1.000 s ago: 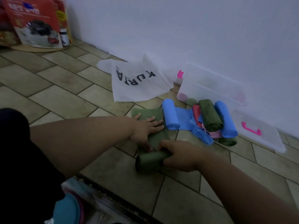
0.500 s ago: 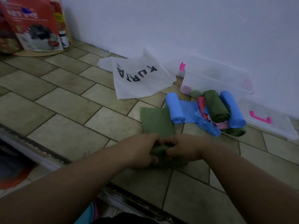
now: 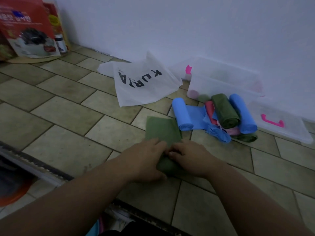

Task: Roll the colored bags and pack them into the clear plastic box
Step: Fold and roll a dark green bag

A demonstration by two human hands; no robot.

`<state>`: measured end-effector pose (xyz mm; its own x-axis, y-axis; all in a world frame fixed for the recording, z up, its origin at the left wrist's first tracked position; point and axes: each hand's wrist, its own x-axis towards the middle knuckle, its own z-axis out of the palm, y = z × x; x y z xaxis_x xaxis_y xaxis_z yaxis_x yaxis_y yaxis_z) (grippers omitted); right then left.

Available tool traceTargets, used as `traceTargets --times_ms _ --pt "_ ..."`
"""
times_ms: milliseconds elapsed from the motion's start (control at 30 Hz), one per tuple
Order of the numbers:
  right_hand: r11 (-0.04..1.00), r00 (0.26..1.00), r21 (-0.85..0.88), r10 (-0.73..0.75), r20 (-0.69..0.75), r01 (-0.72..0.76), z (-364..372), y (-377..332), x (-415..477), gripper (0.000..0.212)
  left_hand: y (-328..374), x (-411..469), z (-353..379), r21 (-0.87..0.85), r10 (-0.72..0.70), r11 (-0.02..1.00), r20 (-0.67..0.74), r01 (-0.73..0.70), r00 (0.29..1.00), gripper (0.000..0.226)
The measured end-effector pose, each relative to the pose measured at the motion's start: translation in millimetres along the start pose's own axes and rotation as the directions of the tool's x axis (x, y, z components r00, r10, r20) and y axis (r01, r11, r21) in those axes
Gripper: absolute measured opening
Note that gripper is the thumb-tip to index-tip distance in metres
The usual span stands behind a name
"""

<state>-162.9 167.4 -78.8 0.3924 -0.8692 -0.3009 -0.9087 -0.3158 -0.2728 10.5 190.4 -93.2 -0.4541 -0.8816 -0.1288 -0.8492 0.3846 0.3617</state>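
A plain pale wall [image 3: 187, 23] meets a dimly lit floor [image 3: 68, 116] of greenish-beige tiles (dark grout between them).

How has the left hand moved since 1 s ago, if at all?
Yes: left hand drew back toward the person, away from the blue roll, to the green bag's rolled end beside the right hand.

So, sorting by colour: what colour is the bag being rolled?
The bag is green; head view.

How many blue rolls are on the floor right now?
2. The left blue roll lies beside the pile, its tail partly unrolled; the right blue roll rests on the pile's right side. More may be hidden underneath.
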Motion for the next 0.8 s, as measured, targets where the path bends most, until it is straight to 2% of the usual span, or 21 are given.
traceTargets --times_ms 100,200,300,367,433,533,600,667,733,800 --pt "0.994 0.982 0.082 -0.057 -0.177 0.073 0.2 3.8 -13.3 0.022 -4.3 2.8 -0.8 -0.002 -0.028 1.000 0.005 0.028 1.000 0.052" --pt "0.994 0.987 0.035 -0.099 -0.127 0.104 1.2 8.2 -30.2 0.040 -11.5 4.9 -7.8 -0.029 -0.084 0.996 0.076 0.086 0.994 0.051" --pt "0.998 0.984 -0.015 -0.070 -0.165 0.069 7.0 9.4 -32.9 0.038 -16.1 5.9 -9.3 0.059 0.014 0.998 0.040 -0.016 0.999 0.059" --pt "0.999 0.980 -0.025 -0.041 -0.192 0.037 8.3 8.1 -30.0 0.031 -19.1 4.4 -9.3 -0.073 -0.001 0.997 0.032 0.003 0.999 0.058" --pt "0.998 0.981 -0.060 -0.004 -0.196 -0.008 10.0 7.2 -25.7 0.032 -21.5 6.4 -7.1 -0.188 -0.054 0.981 0.020 0.057 0.998 0.044" --pt "0.993 0.972 -0.099 0.043 -0.232 -0.068 18.4 4.9 -19.8 0.034 -21.6 14.9 -8.1 -0.051 -0.090 0.995 0.017 0.091 0.996 0.033" --pt "0.996 0.960 -0.025 0.079 -0.270 -0.089 22.7 3.0 -16.9 0.024 -21.4 17.2 -9.0 -0.032 -0.073 0.997 -0.056 0.071 0.996 0.038" --pt "0.993 0.954 0.001 0.110 -0.280 -0.114 23.4 1.7 -14.3 0.018 -24.1 13.3 -5.3 -0.090 -0.006 0.996 -0.152 -0.007 0.988 0.050" --pt "0.989 0.949 -0.055 0.119 -0.291 -0.141 22.5 1.1 -12.0 0.020 -24.3 6.4 -0.6 -0.071 0.048 0.996 -0.114 -0.056 0.992 0.063" --pt "0.984 0.943 -0.104 0.103 -0.316 -0.143 21.5 0.2 -11.7 0.021 -24.0 3.5 5.3 -0.041 0.028 0.999 -0.063 -0.030 0.998 0.065"
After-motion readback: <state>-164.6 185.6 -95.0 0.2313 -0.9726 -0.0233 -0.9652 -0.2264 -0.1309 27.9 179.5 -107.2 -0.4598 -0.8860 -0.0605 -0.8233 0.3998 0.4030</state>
